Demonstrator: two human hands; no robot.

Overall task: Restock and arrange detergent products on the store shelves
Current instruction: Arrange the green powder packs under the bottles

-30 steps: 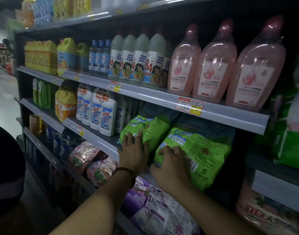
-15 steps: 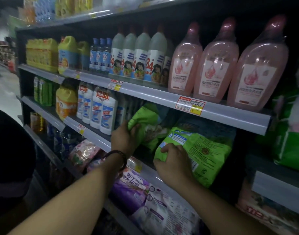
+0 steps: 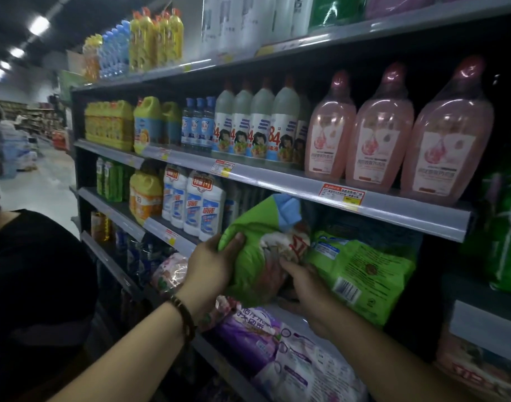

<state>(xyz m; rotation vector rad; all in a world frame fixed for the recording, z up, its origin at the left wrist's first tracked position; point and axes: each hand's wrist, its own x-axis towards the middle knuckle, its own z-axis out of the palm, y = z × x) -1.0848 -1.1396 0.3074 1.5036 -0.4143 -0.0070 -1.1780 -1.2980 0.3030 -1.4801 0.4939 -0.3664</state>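
Note:
A green detergent bag (image 3: 260, 250) is tipped up on end at the front of the middle shelf (image 3: 176, 242). My left hand (image 3: 212, 264) grips its left side, thumb on the front. My right hand (image 3: 303, 288) holds its lower right part from underneath. A second green bag (image 3: 361, 271) lies flat on the same shelf just to the right, touching the held one.
White-and-blue bottles (image 3: 202, 204) stand left of the bags. The shelf edge above (image 3: 335, 195) carries pink bottles (image 3: 379, 134) and hangs close over the lifted bag. Purple bags (image 3: 277, 352) fill the shelf below. The aisle (image 3: 33, 187) runs off to the left.
The left green bag has gone from lying flat to tipped upright and pulled forward. My right hand left the right-hand bag and now supports the lifted one. The camera has tilted up.

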